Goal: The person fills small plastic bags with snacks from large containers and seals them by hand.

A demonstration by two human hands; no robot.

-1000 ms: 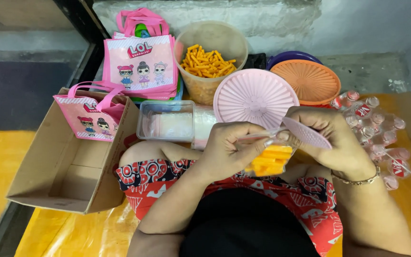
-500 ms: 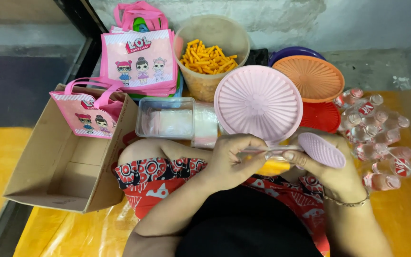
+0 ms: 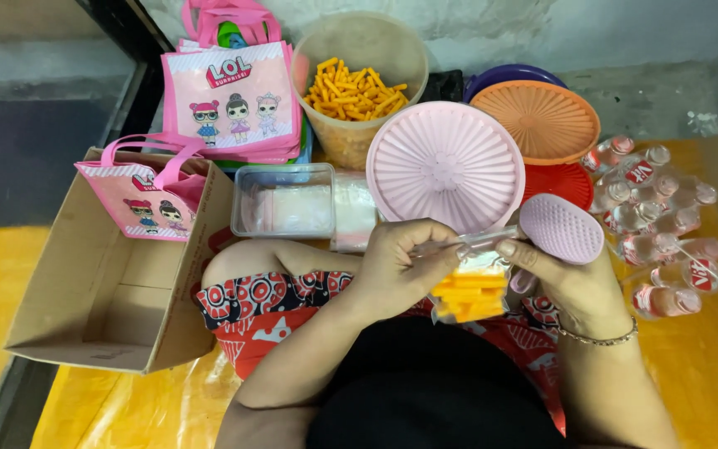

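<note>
Lining the floor (image 3: 708, 366), yellow sheeting

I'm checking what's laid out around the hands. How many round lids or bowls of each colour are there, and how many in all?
Pink ribbed lid: 1
Orange ribbed lid: 1
Red piece under the orange lid: 1
Purple rim behind it: 1
Total: 4
Both hands, left hand and right hand, pinch a clear snack bag.
</note>
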